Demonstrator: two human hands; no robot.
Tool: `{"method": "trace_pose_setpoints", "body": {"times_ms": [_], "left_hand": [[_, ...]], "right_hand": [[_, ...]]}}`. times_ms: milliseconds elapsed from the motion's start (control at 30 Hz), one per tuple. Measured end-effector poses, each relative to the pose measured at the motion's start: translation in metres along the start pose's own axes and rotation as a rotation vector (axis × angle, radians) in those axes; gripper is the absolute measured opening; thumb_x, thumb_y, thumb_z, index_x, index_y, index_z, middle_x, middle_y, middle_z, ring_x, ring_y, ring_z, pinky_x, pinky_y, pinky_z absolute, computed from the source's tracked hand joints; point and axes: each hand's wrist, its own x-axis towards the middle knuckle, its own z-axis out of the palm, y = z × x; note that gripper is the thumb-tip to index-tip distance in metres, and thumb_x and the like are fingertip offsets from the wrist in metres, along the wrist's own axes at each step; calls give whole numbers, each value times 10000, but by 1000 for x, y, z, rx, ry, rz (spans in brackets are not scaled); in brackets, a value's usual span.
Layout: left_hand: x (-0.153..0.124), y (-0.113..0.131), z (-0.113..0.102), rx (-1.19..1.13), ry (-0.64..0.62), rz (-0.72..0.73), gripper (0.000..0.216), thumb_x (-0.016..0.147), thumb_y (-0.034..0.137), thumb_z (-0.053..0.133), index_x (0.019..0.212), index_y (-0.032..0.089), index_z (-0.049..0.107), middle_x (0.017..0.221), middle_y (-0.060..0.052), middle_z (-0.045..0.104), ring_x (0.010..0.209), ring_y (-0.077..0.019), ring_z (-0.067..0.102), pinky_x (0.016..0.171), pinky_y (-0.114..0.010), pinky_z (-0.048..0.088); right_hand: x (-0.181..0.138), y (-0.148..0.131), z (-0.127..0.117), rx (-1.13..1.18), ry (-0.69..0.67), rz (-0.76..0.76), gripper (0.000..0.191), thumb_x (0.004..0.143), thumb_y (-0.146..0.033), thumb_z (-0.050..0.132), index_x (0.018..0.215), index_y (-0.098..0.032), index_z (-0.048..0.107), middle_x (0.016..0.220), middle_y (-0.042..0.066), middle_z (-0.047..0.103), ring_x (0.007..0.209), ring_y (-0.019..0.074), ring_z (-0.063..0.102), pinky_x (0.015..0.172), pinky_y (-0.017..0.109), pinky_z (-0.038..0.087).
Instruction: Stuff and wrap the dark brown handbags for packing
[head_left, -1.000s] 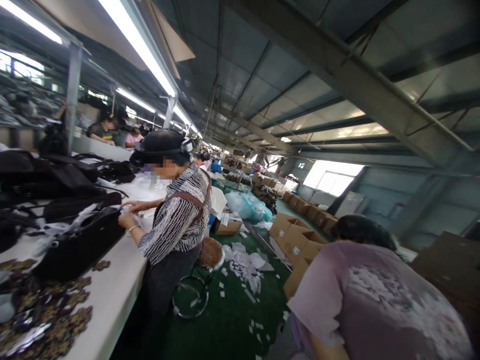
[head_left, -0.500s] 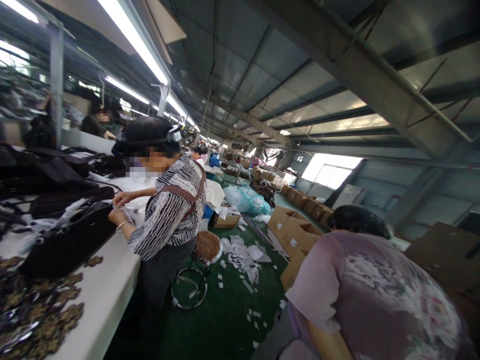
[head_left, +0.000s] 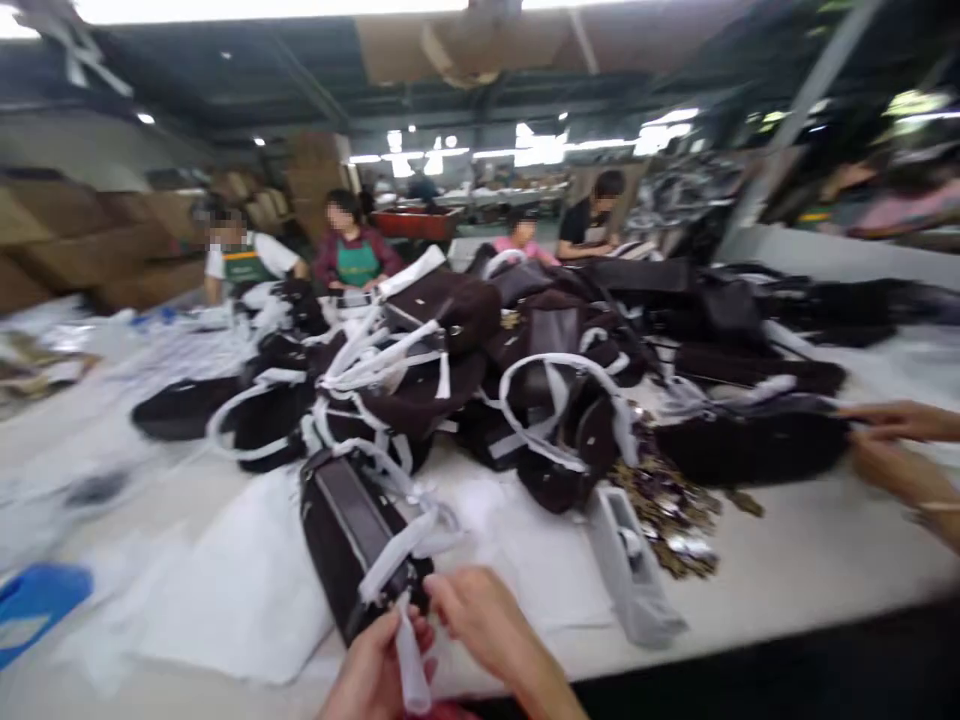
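Note:
A dark brown handbag (head_left: pixel 352 540) lies tilted on the table right before me, its handles wrapped in white material. My left hand (head_left: pixel 382 665) is at its near end, fingers closed around a white-wrapped strip (head_left: pixel 411 665) that hangs down toward me. Close beside it, my right hand (head_left: pixel 484 615) has thumb and fingers pinched together at the bag's near corner. Whatever sits between those right fingertips is too small and blurred to make out.
Behind is a heap of similar dark bags (head_left: pixel 442 310). Right of my hands stand a grey box (head_left: pixel 634 575) and a pile of brown flower-shaped pieces (head_left: pixel 675 510). A co-worker's hands (head_left: pixel 900 450) hold another bag at the right. White sheets (head_left: pixel 240 580) and a blue object (head_left: pixel 37 605) lie left.
The view has swung left and down, from the aisle and two co-workers to the table. My hands and the handbag are now in sight; earlier they were not.

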Motion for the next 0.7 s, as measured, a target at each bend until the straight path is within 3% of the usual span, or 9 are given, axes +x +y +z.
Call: {"method": "trace_pose_setpoints", "body": {"times_ms": [100,167,233,367,500,600,700], "left_hand": [[-8,3,-11,-53,89,45,208,952,202,500,772,119,563,617,-10,564,495,-107,558,473,-215,460],[-14,-1,-17,-34,75,44,264,978,227,446,749,131,535,580,22,521,361,-38,388,366,-141,279],[-20,-4,-27,-10,34,39,282,991,249,410,750,141,512,580,33,507,328,-7,261,353,-130,124],[-24,-8,-48,29,-27,72,258,939,358,516,774,161,491,602,35,522,345,0,217,370,-151,73],[-22,-12,-55,38,-61,100,394,769,512,685,786,172,486,599,45,531,357,5,203,376,-173,62],[-20,-16,-53,39,-94,151,515,647,610,732,795,180,491,589,52,535,355,5,212,377,-184,63],[-21,-18,-52,20,-127,153,622,537,696,748,779,188,481,578,57,536,349,6,216,367,-189,69]], "right_hand": [[13,16,-9,46,7,-200,159,850,-143,558,812,-202,701,784,5,689,744,160,610,692,264,419],[16,25,-6,76,-62,-378,191,818,-76,585,901,-215,687,860,7,664,817,157,599,732,255,425],[17,24,5,33,-139,-531,217,839,-60,573,958,-218,663,895,19,623,857,156,582,743,252,428],[24,7,31,-223,-212,-759,155,898,-125,551,968,-229,643,887,26,588,828,170,556,678,266,414],[42,8,37,-370,-236,-912,83,912,-190,582,963,-224,637,887,31,619,817,185,568,677,288,440],[55,23,29,-414,-202,-947,313,853,-145,645,1152,-213,586,1097,93,639,983,250,586,799,373,487],[62,31,16,-511,-213,-991,488,823,-109,664,1277,-231,533,1314,136,565,1126,291,549,889,435,481]]}}
